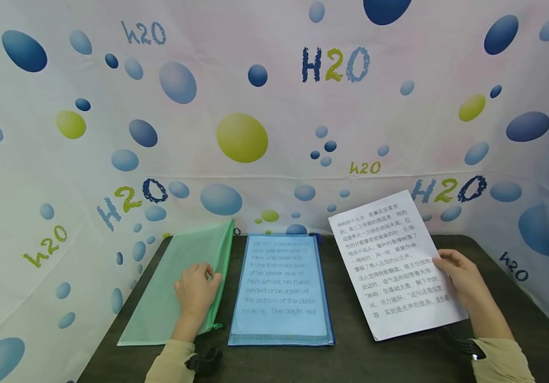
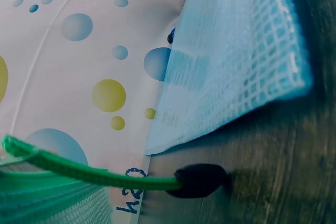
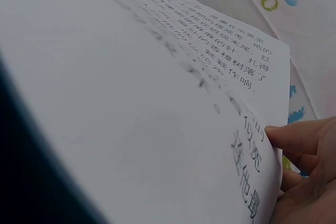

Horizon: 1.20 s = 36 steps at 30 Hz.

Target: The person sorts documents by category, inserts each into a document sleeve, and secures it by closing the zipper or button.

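My left hand (image 1: 197, 292) is over a green mesh zipper pouch (image 1: 159, 298), fingers curled and pinching its upper layer near the raised right edge. The left wrist view shows the pouch's green edge (image 2: 58, 203) and a green cord with a dark end (image 2: 199, 181), but not the hand. My right hand (image 1: 463, 276) pinches the right edge of white paper (image 1: 394, 266) printed with Chinese text, held tilted above the table. In the right wrist view the paper (image 3: 157, 129) bends toward the camera, with the thumb on its printed face.
Between the hands lies a blue mesh zipper pouch (image 1: 281, 287), with a page of English text showing through. The dark table (image 1: 351, 361) ends at a white backdrop (image 1: 284, 175) with coloured dots and H2O lettering. Dark bands (image 1: 202, 361) circle both wrists.
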Motion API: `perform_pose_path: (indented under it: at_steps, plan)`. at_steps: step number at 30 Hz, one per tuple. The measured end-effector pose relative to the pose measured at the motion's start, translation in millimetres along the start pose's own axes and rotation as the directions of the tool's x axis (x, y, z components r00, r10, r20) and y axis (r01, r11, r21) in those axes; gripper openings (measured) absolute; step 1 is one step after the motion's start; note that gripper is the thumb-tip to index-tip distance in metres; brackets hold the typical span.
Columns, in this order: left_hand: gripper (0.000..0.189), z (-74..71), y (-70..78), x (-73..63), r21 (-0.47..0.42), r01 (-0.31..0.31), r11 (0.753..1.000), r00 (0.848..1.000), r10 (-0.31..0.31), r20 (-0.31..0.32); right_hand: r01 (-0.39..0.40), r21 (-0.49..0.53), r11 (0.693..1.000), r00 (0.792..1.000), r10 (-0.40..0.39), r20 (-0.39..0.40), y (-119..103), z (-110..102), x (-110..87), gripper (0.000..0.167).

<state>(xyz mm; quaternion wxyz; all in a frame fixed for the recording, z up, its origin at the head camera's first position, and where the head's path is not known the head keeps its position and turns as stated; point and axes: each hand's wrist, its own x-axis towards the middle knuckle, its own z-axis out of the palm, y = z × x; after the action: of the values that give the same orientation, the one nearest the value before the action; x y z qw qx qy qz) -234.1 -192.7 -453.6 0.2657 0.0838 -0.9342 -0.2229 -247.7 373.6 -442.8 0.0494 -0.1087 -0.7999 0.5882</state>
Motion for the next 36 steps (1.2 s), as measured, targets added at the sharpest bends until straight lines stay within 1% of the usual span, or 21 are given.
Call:
perform_pose_path:
  at_steps: [5,8,11,13,18,21,25,31,36]
  plan:
    - [0.014,-1.5,0.8,-0.3,-0.008,-0.001,1.0,1.0,0.001,0.002,0.009,0.123,0.992,0.997,-0.017,0.069,-6,18,-1.1,0.005]
    - [0.014,-1.7,0.3,-0.4,-0.008,-0.002,1.0,1.0,0.002,-0.003,0.009,0.19,0.982,0.994,-0.029,0.102,-10,29,-2.5,0.004]
    - [0.013,-2.0,-0.2,-0.4,-0.006,-0.007,1.0,1.0,0.007,-0.011,-0.01,0.264,0.965,0.991,-0.026,0.133,-14,40,-4.2,0.006]
    - [0.013,-2.7,0.0,-0.5,-0.004,-0.01,1.0,1.0,0.01,-0.014,-0.026,0.282,0.959,0.988,-0.017,0.151,-17,47,-5.6,0.008]
    - [0.012,-4.4,1.8,-0.5,-0.005,-0.002,1.0,1.0,0.002,-0.007,-0.105,0.285,0.953,0.978,0.047,0.202,-24,67,-11.6,0.008]
    - [0.012,-3.8,2.4,0.1,0.0,0.003,1.0,1.0,-0.003,-0.003,-0.157,0.315,0.936,0.966,0.079,0.247,-27,78,-15.8,0.011]
    - [0.013,-3.4,4.0,0.3,0.005,0.003,1.0,1.0,-0.003,-0.002,-0.219,0.376,0.9,0.943,0.096,0.318,-30,89,-20.9,0.012]
    - [0.013,-4.2,5.4,-0.6,-0.003,0.001,1.0,1.0,-0.001,-0.007,-0.277,0.44,0.854,0.904,0.078,0.42,-33,107,-26.0,0.013]
    - [0.013,-5.5,5.3,-1.5,-0.017,0.006,1.0,1.0,-0.006,0.001,-0.304,0.466,0.831,0.882,0.06,0.467,-37,122,-29.9,0.013]
